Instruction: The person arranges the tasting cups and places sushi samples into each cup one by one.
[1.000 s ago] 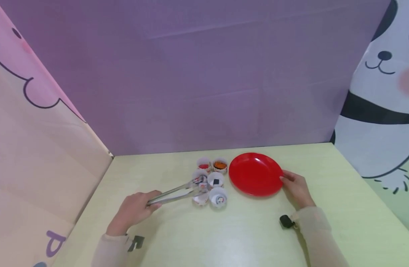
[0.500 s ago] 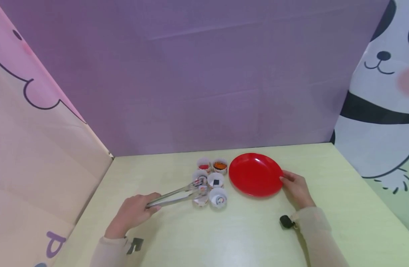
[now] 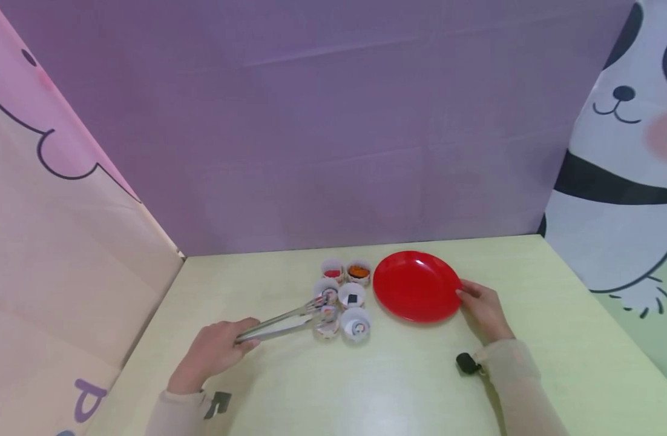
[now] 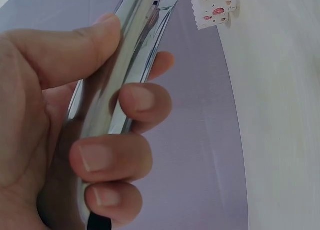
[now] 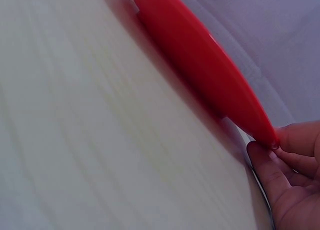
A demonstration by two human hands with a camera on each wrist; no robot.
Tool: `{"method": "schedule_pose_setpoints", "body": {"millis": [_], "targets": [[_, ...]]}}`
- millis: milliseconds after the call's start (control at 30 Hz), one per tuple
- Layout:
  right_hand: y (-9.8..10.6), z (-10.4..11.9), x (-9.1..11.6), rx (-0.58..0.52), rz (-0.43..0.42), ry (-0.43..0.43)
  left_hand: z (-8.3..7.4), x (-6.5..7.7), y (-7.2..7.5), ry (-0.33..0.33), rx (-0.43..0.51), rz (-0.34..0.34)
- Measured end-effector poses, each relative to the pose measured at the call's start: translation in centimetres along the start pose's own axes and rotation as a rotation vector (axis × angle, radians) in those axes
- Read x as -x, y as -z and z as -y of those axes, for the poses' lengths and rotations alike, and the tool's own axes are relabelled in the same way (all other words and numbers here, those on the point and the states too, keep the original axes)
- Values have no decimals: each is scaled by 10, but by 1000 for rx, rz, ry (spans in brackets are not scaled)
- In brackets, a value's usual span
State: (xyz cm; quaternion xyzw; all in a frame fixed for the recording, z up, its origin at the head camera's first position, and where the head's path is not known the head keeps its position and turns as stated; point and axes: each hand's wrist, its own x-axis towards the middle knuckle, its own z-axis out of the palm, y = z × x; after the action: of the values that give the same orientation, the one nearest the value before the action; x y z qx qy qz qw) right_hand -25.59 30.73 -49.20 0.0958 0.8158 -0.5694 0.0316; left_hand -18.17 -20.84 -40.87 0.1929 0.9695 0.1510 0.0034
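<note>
My left hand [image 3: 216,351] grips metal tongs [image 3: 281,324], fingers wrapped around the handle in the left wrist view. The tongs' two arms stand apart, and their tips overlap the left middle paper cup [image 3: 322,283] and left near paper cup [image 3: 328,332] in the head view. A red plate [image 3: 415,287] lies right of the cups. At its right rim, my right hand [image 3: 483,309] pinches the edge between thumb and fingers. The right wrist view shows the plate [image 5: 195,54] from the side, one fingertip under the rim.
Several paper cups stand in two columns. The far pair, a left cup [image 3: 332,266] and a right cup [image 3: 359,271], hold red and orange bits. A dark square piece [image 3: 352,298] sits in another. Behind the pale table [image 3: 366,387] rises a purple backdrop [image 3: 312,133].
My left hand has drifted slightly down and left with the tongs, whose tips stay over the cups. My right hand keeps hold of the plate's rim; the plate has not visibly moved.
</note>
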Motion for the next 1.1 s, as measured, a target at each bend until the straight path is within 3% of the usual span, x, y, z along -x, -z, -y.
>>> {"method": "schedule_pose_setpoints", "body": {"millis": [633,1100], "targets": [[1,-1,1,15,0,25,2,1,-4,-30,-4,12],[1,1,1,27,2,11,0,-1,-5,5,13,25]]}}
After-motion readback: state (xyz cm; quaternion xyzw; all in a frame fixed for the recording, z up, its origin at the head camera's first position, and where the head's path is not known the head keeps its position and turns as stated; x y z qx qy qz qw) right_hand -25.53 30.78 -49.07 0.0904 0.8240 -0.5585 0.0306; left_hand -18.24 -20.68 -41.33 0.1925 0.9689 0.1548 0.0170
